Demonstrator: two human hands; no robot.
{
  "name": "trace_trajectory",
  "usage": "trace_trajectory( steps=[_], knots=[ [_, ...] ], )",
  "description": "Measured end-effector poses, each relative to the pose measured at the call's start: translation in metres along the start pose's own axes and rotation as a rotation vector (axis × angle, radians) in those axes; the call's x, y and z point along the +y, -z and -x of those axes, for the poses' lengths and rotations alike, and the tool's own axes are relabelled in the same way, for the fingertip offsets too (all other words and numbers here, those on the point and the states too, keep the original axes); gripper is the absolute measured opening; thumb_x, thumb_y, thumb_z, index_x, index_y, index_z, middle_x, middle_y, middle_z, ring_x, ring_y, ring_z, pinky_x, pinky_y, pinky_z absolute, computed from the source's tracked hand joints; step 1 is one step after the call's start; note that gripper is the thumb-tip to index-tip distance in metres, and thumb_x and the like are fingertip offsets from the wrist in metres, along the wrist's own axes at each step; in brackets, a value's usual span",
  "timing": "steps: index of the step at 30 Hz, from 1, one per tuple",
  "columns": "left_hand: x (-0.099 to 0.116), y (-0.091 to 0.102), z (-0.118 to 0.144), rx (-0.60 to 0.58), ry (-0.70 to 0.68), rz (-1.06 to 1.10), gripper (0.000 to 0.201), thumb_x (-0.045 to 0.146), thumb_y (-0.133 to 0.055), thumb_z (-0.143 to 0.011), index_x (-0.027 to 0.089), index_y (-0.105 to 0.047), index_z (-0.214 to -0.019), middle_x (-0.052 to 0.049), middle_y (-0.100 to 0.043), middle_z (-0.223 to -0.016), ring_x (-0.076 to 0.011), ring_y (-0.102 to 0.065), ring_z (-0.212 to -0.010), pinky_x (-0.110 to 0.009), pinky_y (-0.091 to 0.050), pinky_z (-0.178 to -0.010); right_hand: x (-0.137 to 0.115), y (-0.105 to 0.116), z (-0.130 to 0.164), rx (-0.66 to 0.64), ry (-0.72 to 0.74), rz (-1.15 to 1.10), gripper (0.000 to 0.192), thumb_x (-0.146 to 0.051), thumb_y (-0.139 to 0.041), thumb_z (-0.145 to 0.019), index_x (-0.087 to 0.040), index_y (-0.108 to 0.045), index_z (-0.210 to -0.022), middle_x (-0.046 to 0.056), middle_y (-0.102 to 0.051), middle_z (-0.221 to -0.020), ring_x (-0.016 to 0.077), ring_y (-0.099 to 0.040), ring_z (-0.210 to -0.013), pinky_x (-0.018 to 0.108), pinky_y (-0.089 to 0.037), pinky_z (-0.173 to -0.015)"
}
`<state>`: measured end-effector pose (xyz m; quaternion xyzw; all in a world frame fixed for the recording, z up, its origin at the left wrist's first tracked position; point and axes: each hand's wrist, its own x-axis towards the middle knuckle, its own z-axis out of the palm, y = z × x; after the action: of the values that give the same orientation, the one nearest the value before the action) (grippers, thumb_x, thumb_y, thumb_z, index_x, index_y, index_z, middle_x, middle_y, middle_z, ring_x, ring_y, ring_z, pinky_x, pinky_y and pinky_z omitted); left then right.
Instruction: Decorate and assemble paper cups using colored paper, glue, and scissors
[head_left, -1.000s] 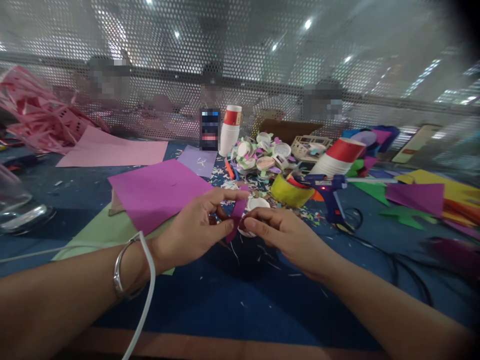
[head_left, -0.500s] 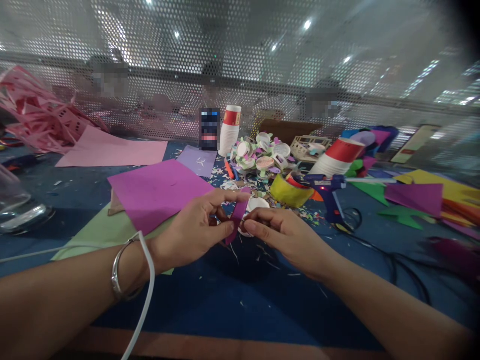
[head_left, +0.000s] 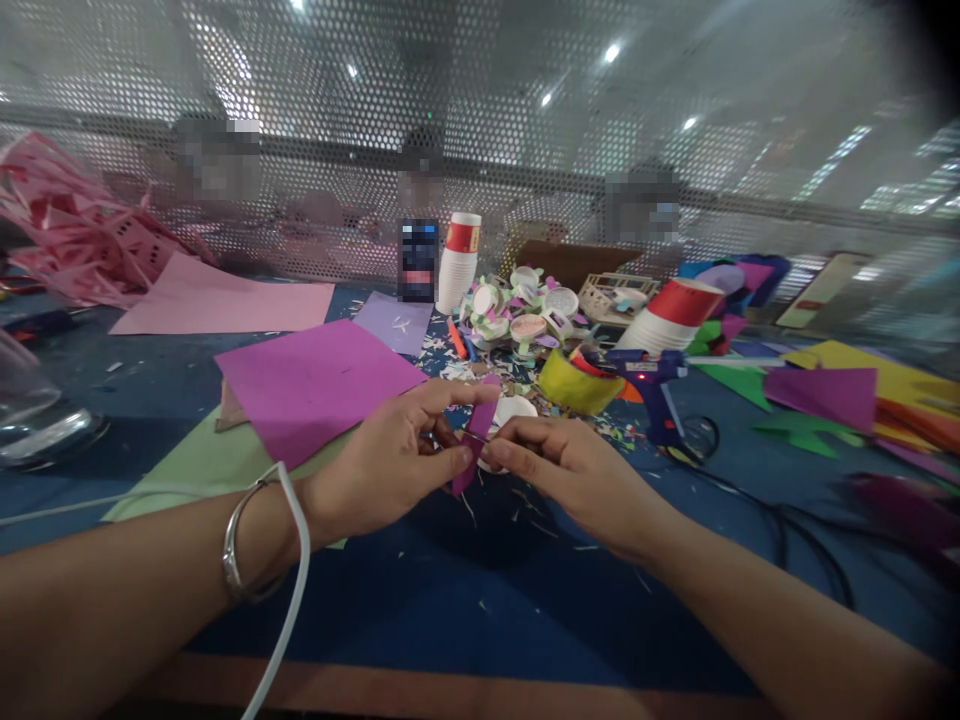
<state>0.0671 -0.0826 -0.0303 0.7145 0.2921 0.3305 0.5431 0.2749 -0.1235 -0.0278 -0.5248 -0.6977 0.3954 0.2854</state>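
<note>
Little has shifted over the last second: the left hand (head_left: 382,465) and right hand (head_left: 570,470) stay pinched on the small purple paper strip (head_left: 474,432), held upright just above the blue counter (head_left: 480,590), so the fiddling continues.

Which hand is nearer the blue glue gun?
Right hand: it sits just left of the glue gun. The left hand is farther left, beyond the purple paper piece.
</note>
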Motion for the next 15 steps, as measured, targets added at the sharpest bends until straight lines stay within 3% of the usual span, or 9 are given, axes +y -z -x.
trace_trajectory(
  steps=[5,8,12,15],
  knots=[
    [-0.0028,0.0036,-0.0007,0.041,0.017,-0.046,0.056,0.019,-0.067,-0.084,0.017,-0.058,-0.139,-0.002,-0.067,-0.081,-0.0134,-0.060,-0.071,-0.026,-0.050,-0.065,-0.0024,0.0024,0.0004,0.008,0.023,0.056,0.042,-0.057,-0.054,-0.097,-0.020,-0.067,-0.081,0.001,-0.058,-0.075,0.0149,-0.049,-0.069,0.028,-0.035,-0.060],
    [-0.0028,0.0072,-0.0013,0.093,0.065,-0.080,0.061,0.019,-0.068,-0.083,0.018,-0.056,-0.142,0.000,-0.066,-0.076,-0.0131,-0.060,-0.068,-0.025,-0.046,-0.060,-0.0057,0.0047,0.0006,0.030,0.021,0.028,0.042,-0.057,-0.054,-0.097,-0.020,-0.069,-0.084,0.002,-0.060,-0.074,0.0136,-0.048,-0.064,0.028,-0.034,-0.056],
    [-0.0033,0.0083,-0.0021,0.157,0.136,-0.037,0.065,0.020,-0.070,-0.082,0.017,-0.054,-0.145,-0.001,-0.068,-0.074,-0.0140,-0.061,-0.065,-0.024,-0.045,-0.057,-0.0068,0.0059,0.0005,0.123,0.012,-0.052,0.043,-0.059,-0.053,-0.096,-0.020,-0.069,-0.084,-0.005,-0.038,-0.056,0.0100,-0.029,-0.050,0.027,-0.023,-0.047],
    [-0.0035,0.0083,-0.0023,0.146,0.174,-0.027,0.065,0.025,-0.071,-0.082,0.019,-0.054,-0.145,-0.004,-0.072,-0.081,-0.0159,-0.065,-0.067,-0.025,-0.048,-0.057,-0.0039,0.0064,-0.0001,0.162,0.012,-0.088,0.044,-0.062,-0.056,-0.094,-0.021,-0.068,-0.083,-0.007,-0.031,-0.054,0.0100,-0.025,-0.049,0.028,-0.019,-0.046]
  ],
)
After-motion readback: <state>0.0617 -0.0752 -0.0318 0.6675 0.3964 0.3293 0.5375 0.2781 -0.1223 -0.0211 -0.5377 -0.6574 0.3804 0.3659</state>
